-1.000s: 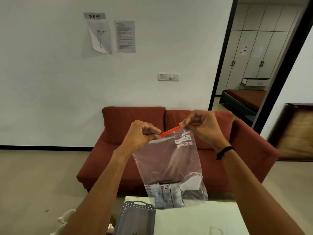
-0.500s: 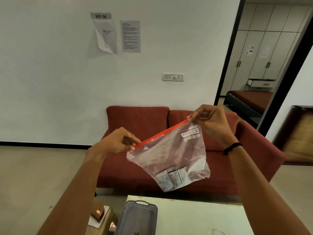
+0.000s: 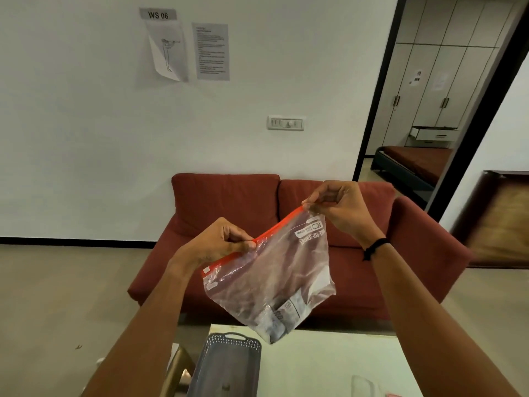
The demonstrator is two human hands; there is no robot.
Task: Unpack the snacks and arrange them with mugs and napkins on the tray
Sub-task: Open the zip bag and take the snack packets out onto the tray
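Observation:
I hold a clear zip bag [image 3: 272,270] with a red seal strip up in the air above the table. My left hand [image 3: 217,242] pinches the seal partway along it, with the bag's left corner hanging past my fingers. My right hand [image 3: 337,207] pinches the upper right end of the seal. The bag hangs tilted, and snack packets [image 3: 279,316] sit bunched in its lowest corner. A grey perforated tray [image 3: 229,365] with a handle slot stands on the table below, at the left.
The white table [image 3: 329,365] fills the bottom of the view, with a clear glass rim [image 3: 362,385] near its front. A red sofa [image 3: 229,202] stands behind it against the wall. A brass-coloured object [image 3: 177,371] sits left of the tray.
My hands drew apart along the red seal, then my left hand came back toward the middle of it. The bag tilted, and its lower corner swung down toward the tray.

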